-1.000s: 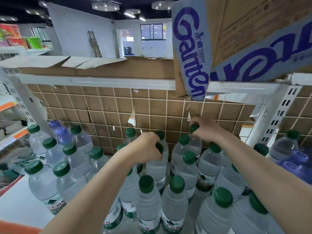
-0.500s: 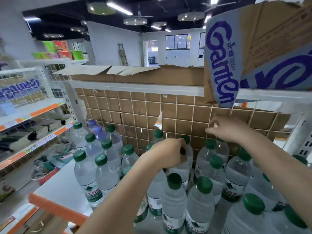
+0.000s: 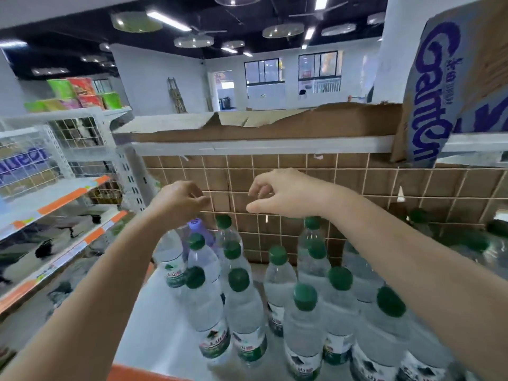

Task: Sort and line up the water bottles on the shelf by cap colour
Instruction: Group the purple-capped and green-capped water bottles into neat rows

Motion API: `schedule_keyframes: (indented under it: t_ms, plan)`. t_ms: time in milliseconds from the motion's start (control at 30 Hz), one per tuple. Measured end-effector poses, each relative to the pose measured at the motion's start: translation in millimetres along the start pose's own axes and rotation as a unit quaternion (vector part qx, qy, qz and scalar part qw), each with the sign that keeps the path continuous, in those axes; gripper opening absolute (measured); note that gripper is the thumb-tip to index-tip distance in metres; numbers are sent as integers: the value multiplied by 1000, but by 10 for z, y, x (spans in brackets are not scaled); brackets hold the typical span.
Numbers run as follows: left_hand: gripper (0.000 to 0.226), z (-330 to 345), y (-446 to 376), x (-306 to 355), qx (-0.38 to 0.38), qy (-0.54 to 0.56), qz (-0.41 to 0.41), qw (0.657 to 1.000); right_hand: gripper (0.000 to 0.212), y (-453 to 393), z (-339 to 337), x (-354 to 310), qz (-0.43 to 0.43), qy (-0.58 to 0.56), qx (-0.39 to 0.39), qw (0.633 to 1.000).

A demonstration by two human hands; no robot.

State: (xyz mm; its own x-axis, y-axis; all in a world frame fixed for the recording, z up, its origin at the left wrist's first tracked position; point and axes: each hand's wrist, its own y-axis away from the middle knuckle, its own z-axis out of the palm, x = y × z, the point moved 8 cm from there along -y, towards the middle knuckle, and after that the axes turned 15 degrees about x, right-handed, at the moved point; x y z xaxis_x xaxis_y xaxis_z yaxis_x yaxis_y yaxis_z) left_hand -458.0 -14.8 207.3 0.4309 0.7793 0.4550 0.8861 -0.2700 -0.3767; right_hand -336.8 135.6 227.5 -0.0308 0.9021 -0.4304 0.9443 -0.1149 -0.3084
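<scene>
A: Bare fingers, both sides. Your left hand (image 3: 180, 203) hangs above the back-left bottles, fingers loosely curled, holding nothing. Your right hand (image 3: 286, 193) is the same, thumb and forefinger apart, no bottle between them.

B: Where is the odd one?

A: One purple-capped bottle (image 3: 196, 225) stands just under your left hand, at the back left, touching green-capped bottles (image 3: 238, 280) in front and beside it. Green caps fill the white shelf (image 3: 154, 325) rightward; the far right is blurred.

B: Advice for the step?

A: My guess: the purple one comes out next. Pinch it at the neck below the cap, lift straight up, since its neighbours stand tight against it and could tip. Steady the nearest green cap with your right hand. Mind the wire grid back panel (image 3: 357, 185) just behind.
</scene>
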Motion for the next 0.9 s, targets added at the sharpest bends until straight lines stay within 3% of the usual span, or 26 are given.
schedule_keyframes:
  t_ms: [300,433,667,767,900]
  plan:
    - [27,340,-455,-837,-49,-80,-11,995,43,-684,1009,-315,21,6,-41,999]
    - [35,576,-673,-1012,-61,-133,21,989,43,-915,1357,-273,24,45,-65,997]
    - [31,869,-949,-1183,-110,-233,49,965,36,-1258,1725,-339,18,85,-111,990]
    - [32,943,-975,-1241,-125,-236,37,963,27,-1328,1957,-350,19,93,-148,984]
    - [35,1005,-986,-1281,-145,-241,34,959,32,-1395,2047,-364,11,128,-153,980]
